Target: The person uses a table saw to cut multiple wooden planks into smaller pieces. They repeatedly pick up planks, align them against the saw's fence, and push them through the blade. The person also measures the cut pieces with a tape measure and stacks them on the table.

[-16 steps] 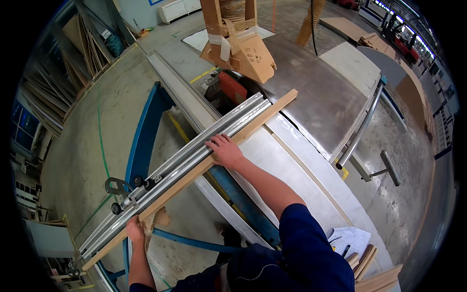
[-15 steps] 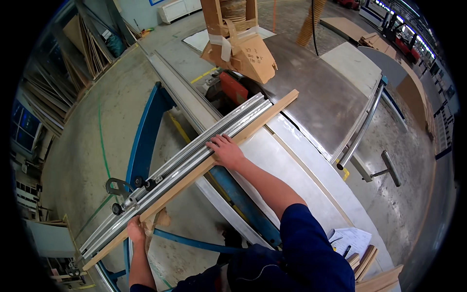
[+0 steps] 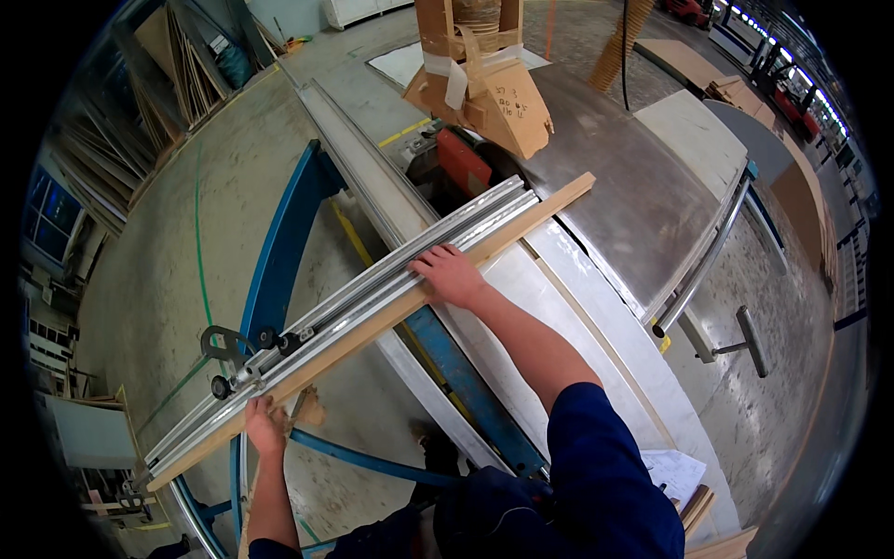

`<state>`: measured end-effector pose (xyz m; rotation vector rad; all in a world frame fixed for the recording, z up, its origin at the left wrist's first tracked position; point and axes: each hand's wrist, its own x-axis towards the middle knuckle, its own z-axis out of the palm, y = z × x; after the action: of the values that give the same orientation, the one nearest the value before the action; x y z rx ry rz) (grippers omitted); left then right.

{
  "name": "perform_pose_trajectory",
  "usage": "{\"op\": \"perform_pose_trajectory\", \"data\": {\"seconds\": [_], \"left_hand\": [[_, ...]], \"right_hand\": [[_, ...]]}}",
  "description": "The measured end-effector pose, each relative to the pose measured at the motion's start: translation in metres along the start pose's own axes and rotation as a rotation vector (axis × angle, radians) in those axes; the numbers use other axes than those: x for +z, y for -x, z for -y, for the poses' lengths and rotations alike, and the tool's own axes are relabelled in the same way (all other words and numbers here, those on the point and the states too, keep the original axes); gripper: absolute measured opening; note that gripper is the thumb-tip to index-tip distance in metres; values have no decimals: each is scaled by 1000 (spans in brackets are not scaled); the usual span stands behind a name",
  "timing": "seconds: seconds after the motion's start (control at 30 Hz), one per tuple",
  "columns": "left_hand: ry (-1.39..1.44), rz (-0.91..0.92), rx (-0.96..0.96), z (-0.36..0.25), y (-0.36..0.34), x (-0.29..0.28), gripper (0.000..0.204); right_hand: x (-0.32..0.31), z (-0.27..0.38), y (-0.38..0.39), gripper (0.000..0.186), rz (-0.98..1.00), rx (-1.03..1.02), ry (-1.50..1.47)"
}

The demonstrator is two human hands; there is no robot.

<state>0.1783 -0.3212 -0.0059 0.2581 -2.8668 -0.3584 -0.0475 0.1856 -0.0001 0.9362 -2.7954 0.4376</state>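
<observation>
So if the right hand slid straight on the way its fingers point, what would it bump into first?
Probably the metal rail: the right hand seems to have its fingertips touching it. Beyond that, depth is hard to judge.

Look at this: the right forearm (image 3: 521,334) is slanting forward and leftward, bare, and the right hand (image 3: 454,277) is lying back uppermost, fingers (image 3: 431,257) spreading a little and bending. Meanwhile the left forearm (image 3: 274,498) is pointing almost straight ahead, the left hand (image 3: 265,429) sitting nearer the body, fingertips curling over.
</observation>
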Motion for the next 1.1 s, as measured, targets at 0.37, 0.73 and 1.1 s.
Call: {"op": "perform_pose_trajectory", "data": {"seconds": [0.37, 0.73, 1.1], "left_hand": [[-249, 45, 488, -62, -36, 39, 28], [-345, -39, 609, -91, -51, 50, 15], [-316, 192, 447, -130, -46, 29, 32]], "right_hand": [[0, 2, -3, 74, 9, 7, -8], [1, -14, -1, 79, 29, -25, -83], [-12, -28, 0, 64, 14, -92, -154]]}}
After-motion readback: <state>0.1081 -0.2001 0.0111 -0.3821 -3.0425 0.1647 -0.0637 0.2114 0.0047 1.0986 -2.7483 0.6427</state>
